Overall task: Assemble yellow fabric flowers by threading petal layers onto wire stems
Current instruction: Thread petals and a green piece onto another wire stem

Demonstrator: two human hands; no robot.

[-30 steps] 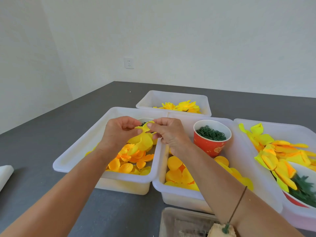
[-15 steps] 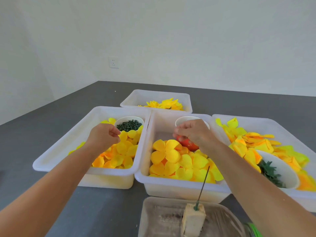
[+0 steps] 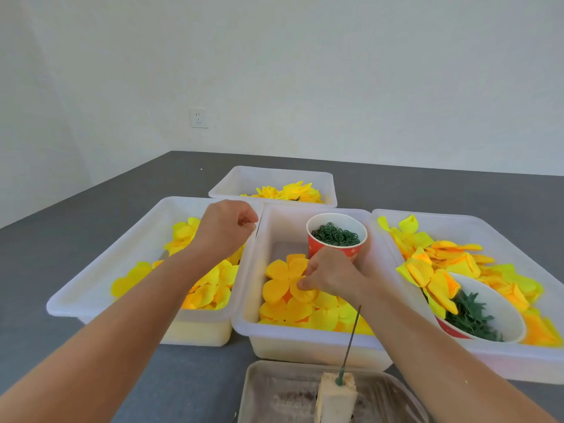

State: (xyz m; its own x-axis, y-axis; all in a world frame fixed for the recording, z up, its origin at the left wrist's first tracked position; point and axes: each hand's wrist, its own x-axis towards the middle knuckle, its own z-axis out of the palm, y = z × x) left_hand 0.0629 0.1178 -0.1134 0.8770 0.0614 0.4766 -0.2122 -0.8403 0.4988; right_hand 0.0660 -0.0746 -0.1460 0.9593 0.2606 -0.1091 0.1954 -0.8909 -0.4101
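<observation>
While the left hand (image 3: pixel 224 228) stays clenched above its bin, the right hand (image 3: pixel 331 274) has dropped to pinch a petal layer (image 3: pixel 285 280); threading onto the wire stem (image 3: pixel 351 340) follows.

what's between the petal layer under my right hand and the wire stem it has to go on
Nothing visible. The right hand pinches a petal layer in the middle tub; the wire stem stands bare in its foam block just nearer, past the tub's rim.

Foam block (image 3: pixel 335 398) and clear tray (image 3: pixel 274 389) cut off by bottom edge
</observation>
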